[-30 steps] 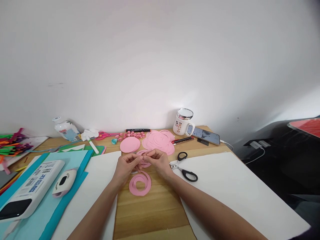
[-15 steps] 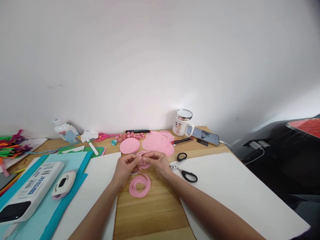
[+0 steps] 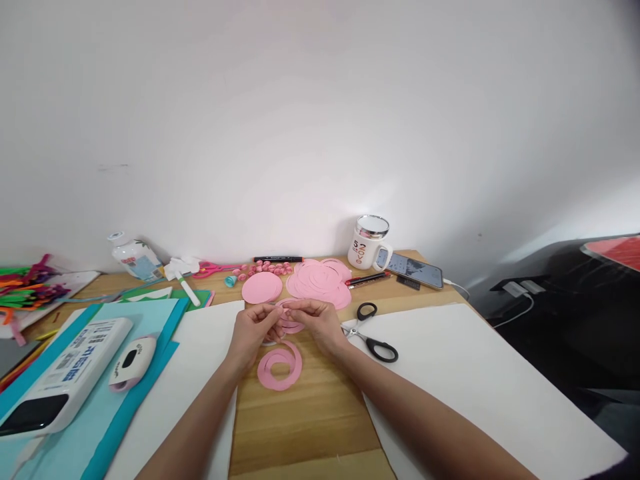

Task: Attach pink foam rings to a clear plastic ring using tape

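A pink paper spiral [image 3: 296,367] lies coiled on the wooden table just below my hands, its strip rising toward my fingers. My left hand [image 3: 256,331] pinches the strip's upper end, fingers curled. Close against it, my right hand [image 3: 320,325] pinches at the same spot with thumb and forefinger. The bit of paper between the fingertips is mostly hidden. Behind my hands are more cut pink spirals [image 3: 320,280] in a pile and a stack of pink paper circles [image 3: 262,288]. Black-handled scissors [image 3: 381,349] rest right of my right hand, blades partly hidden.
Small rolled pink paper pieces [image 3: 264,267] sit at the back near a black marker [image 3: 278,259]. A white mug [image 3: 367,247] and a phone [image 3: 416,270] stand and lie at back right. White sheets [image 3: 450,373] flank the work spot. A white power bank [image 3: 75,373] lies left.
The view has shifted slightly, moving the surroundings a little to the right and up. Both hands keep their pinch; the spiral's strip below them has shifted slightly.
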Motion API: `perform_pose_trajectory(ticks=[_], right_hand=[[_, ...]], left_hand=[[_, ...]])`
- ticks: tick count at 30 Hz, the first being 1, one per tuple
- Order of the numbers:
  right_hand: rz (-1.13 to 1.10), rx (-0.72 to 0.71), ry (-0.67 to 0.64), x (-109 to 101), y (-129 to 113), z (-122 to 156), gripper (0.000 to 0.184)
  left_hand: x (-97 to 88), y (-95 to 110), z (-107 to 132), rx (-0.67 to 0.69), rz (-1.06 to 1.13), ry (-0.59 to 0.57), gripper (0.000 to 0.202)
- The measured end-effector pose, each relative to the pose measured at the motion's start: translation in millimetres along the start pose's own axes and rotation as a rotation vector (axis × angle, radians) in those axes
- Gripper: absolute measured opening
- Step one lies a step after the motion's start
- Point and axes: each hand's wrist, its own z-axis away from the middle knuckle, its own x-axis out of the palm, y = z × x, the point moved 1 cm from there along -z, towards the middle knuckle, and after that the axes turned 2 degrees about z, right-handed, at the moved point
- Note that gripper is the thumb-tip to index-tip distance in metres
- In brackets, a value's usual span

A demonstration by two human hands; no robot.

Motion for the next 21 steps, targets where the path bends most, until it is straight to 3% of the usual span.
perform_pose_trajectory(ticks=[8, 21], right_hand=[[0.008, -0.023, 0.073, -1.3, -1.4, 0.9, 0.019], [-0.004, -0.009, -0.01, -2.4, 2.6, -1.4, 0.022]], left_hand=[[-0.3, -1.0, -0.7, 0.029, -0.037, -0.007, 0.026], [-2.1, -3.7, -1.9, 0.023, 0.013, -0.011, 0.024]])
